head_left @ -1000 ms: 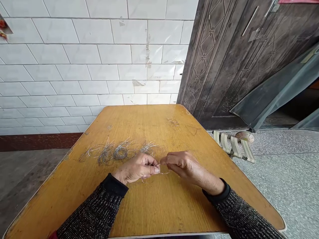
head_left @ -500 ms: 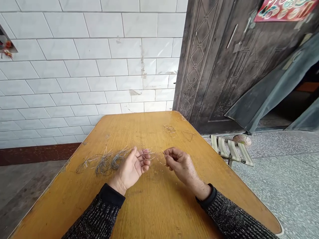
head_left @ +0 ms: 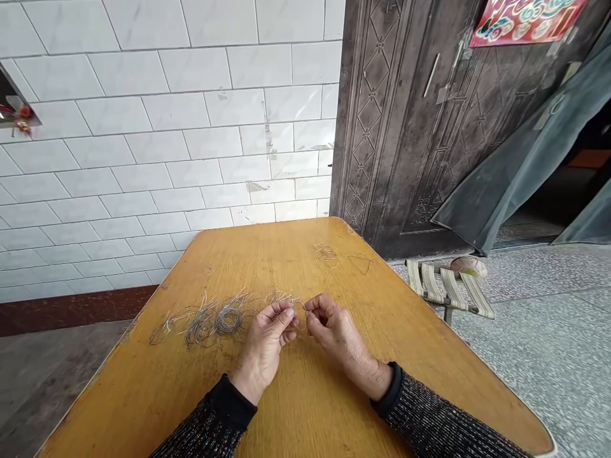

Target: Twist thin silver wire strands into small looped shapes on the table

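Above the middle of the wooden table (head_left: 315,394), my left hand (head_left: 267,343) pinches a thin wire (head_left: 300,327) between thumb and fingers. Just to its right, my right hand (head_left: 338,334) is closed on the same looping wire with thumb and forefinger. The wire is very fine, and its full course between the fingers is hard to follow. Left of my hands lie a round coil of grey wire (head_left: 228,319) and looser wire bundles (head_left: 200,324) with ends sticking up. More wire ends (head_left: 281,297) show just behind my left fingertips.
Farther back on the table lie a small loose wire coil (head_left: 325,253) and a bent wire piece (head_left: 361,263). A tiled wall (head_left: 200,146) and a dark carved door (head_left: 382,159) stand behind. A striped folding stool (head_left: 446,289) is at the right, beyond the table edge.
My left hand has gone from open-palmed to pinching the wire, its thumb now against the fingers. My right hand has shifted slightly left, bringing the hands closer. The view has tilted slightly.
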A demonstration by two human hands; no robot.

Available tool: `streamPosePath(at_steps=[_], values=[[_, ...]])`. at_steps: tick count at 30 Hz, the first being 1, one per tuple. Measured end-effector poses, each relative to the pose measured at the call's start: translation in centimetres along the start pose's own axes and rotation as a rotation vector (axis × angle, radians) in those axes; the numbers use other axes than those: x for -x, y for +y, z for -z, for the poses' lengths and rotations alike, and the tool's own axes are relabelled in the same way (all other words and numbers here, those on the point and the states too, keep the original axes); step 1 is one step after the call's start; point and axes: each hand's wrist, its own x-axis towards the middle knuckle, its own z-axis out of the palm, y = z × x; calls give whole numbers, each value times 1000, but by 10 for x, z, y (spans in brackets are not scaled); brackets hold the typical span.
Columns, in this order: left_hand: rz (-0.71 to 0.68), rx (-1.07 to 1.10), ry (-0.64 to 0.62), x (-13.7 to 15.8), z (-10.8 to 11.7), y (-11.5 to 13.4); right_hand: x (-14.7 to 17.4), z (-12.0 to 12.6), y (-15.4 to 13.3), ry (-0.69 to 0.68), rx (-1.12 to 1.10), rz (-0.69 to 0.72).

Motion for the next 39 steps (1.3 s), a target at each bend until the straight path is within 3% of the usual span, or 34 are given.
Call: streamPosePath(at_steps=[7, 13, 18, 26, 39], values=[[-39, 9, -33, 0, 1, 1, -1, 5, 1, 16, 94, 134], [-70, -189, -110, 1, 4, 3, 1, 12, 2, 47, 439, 319], [-60, -353, -193, 2, 5, 11, 5, 16, 2, -9, 485, 453], [-24, -465, -321, 3, 8, 18, 8, 19, -4, -160, 434, 426], [-71, -584, -370, 3, 9, 22, 7, 18, -7, -263, 321, 368]])
